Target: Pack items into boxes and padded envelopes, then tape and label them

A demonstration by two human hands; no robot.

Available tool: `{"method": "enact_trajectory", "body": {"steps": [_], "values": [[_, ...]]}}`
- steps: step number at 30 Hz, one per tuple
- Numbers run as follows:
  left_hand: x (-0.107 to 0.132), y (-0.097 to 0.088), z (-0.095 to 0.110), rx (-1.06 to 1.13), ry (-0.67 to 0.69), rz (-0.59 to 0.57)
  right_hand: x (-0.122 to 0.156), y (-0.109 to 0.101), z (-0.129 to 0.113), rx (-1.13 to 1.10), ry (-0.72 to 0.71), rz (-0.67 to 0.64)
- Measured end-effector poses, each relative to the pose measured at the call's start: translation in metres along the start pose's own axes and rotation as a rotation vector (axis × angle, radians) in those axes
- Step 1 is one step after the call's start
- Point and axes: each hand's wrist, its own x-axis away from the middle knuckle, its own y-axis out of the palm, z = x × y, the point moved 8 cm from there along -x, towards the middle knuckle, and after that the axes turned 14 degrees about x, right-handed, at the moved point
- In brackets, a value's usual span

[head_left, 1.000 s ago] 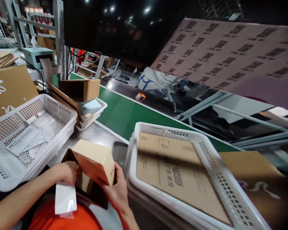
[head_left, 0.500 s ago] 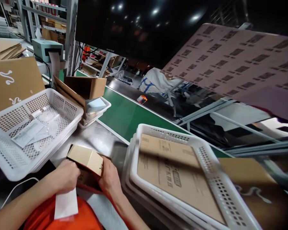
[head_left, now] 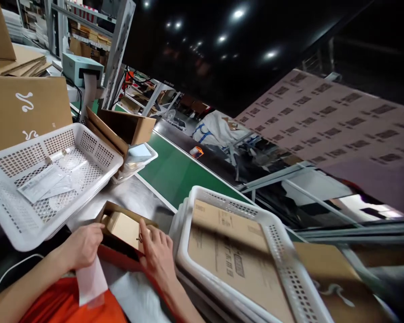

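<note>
My left hand (head_left: 84, 246) is closed, with a white paper slip (head_left: 92, 282) hanging below its fingers. Its knuckles are at the left rim of an open cardboard carton (head_left: 116, 255) close to my body. Inside that carton lies a smaller tan box (head_left: 125, 228) with a dark mark near its right end. My right hand (head_left: 157, 251) grips this right end, fingers bent over the box and the carton's rim. The thumb side is partly hidden.
At left stands a white basket (head_left: 30, 224) holding clear bags and papers. A stack of white baskets (head_left: 185, 242) with a flat cardboard sheet (head_left: 235, 255) stands at right. Behind runs a green conveyor (head_left: 170, 166). A label printer (head_left: 82, 69) and a large dark screen (head_left: 215, 54) are farther back.
The tan box has gone down from above the carton into it. My right hand has shifted over its right end. My left hand has moved slightly left, still with the paper slip.
</note>
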Motion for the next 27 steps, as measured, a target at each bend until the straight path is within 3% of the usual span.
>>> {"method": "enact_trajectory", "body": {"steps": [3, 6, 9, 12, 17, 23, 27], "values": [[-0.001, 0.000, 0.002, -0.019, 0.046, -0.005, -0.001, 0.002, 0.008, -0.134, 0.047, -0.083], [0.004, -0.006, 0.004, 0.068, 0.104, 0.040, -0.005, -0.013, 0.021, -0.321, 0.052, -0.218], [0.011, -0.017, 0.002, 0.219, 0.129, 0.153, -0.016, -0.024, 0.021, -0.431, -0.012, -0.417], [0.016, -0.029, -0.004, 0.343, 0.106, 0.305, -0.026, -0.018, 0.002, -0.386, -0.082, -0.558], [0.017, -0.029, -0.013, 0.399, 0.059, 0.391, -0.022, -0.003, -0.023, -0.288, -0.202, -0.494], [0.024, -0.021, -0.015, 0.447, 0.029, 0.396, -0.030, 0.001, -0.004, -0.540, -0.345, -0.488], [0.026, -0.022, -0.015, 0.403, 0.009, 0.411, -0.042, -0.006, -0.016, -0.402, -0.324, -0.490]]}}
